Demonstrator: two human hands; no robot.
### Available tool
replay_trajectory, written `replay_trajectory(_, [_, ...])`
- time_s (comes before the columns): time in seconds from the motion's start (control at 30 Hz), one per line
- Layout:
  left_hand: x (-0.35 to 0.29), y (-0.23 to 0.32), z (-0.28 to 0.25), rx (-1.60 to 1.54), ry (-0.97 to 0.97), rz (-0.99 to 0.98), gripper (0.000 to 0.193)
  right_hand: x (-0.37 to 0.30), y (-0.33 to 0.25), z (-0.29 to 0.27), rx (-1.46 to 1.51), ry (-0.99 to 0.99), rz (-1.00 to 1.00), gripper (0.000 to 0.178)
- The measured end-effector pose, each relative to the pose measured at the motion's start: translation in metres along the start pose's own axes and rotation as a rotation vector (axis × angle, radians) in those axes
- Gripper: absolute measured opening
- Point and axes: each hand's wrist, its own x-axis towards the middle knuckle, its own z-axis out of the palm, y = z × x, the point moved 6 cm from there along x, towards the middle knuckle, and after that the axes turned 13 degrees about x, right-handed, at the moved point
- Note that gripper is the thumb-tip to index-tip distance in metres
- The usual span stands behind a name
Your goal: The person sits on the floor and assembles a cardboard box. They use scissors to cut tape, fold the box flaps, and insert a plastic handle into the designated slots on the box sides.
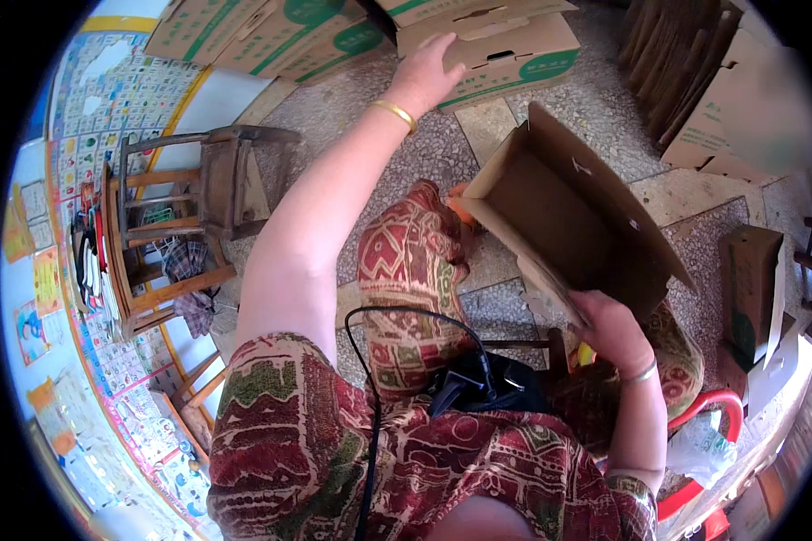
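Observation:
My left arm stretches far forward. My left hand (429, 77), with a gold bangle at the wrist, is at the near edge of a closed brown cardboard carton (523, 63) with green print. Its fingers are apart; whether they touch the carton I cannot tell. My right hand (613, 334) grips the near rim of an open cardboard box (577, 194), fingers partly hidden by its wall. This box is tilted between my knees, its brown inside bare. A small yellow thing (586, 353) shows just below my right hand, its kind unclear.
More cartons (280, 36) line the far left. Flattened cardboard (677, 68) stands at the far right, near another carton (751, 288). Wooden chairs (230, 180) are on the left. A black cable (406, 308) crosses my lap by a dark pouch (492, 383). A red tubular frame (731, 410) curves at lower right.

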Motion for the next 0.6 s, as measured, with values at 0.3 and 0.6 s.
replay_trajectory(0.3, [0.054,-0.027,0.06,0.03,0.035,-0.175,0.054,-0.012,-0.037,-0.002,-0.008,-0.032,0.061,0.047])
replay_trajectory(0.6, [0.039,-0.006,0.114,0.237,0.108,0.038,0.05,-0.012,-0.055,-0.002,-0.014,-0.113,0.111,0.049])
